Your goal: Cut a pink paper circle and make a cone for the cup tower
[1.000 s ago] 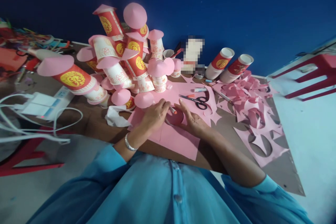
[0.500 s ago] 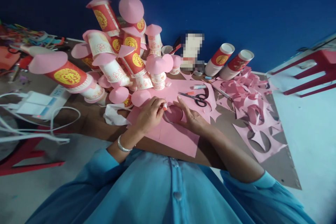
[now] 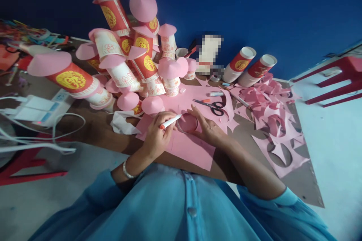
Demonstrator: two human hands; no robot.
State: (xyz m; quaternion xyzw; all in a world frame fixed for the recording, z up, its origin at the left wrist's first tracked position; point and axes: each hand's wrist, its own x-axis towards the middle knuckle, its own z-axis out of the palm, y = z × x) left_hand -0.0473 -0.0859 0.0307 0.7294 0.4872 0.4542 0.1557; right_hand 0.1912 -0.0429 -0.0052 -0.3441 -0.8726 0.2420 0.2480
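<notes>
My left hand (image 3: 160, 131) is closed around a white marker pen (image 3: 170, 121) with an orange end. The pen's tip points right, at the rim of a thin round ring (image 3: 178, 125) lying on a sheet of pink paper (image 3: 192, 151). Thumb and fingers of my right hand (image 3: 209, 128) curve round the right side of the ring and hold it against the sheet. Black-handled scissors (image 3: 216, 108) lie open just beyond my right hand. Whether the pen tip touches the paper is too small to tell.
Paper-cup towers (image 3: 147, 66) with pink cone tops crowd the back left. Two cup stacks (image 3: 240, 62) stand behind pink paper scraps (image 3: 267, 101) on the right. A white tissue (image 3: 121, 122), a power strip (image 3: 53, 111) with cables and a red stool (image 3: 342, 79) are also around.
The marker pen has turned in my left hand, so its tip now points to the ring and its orange end to the left. My right hand stays at the ring.
</notes>
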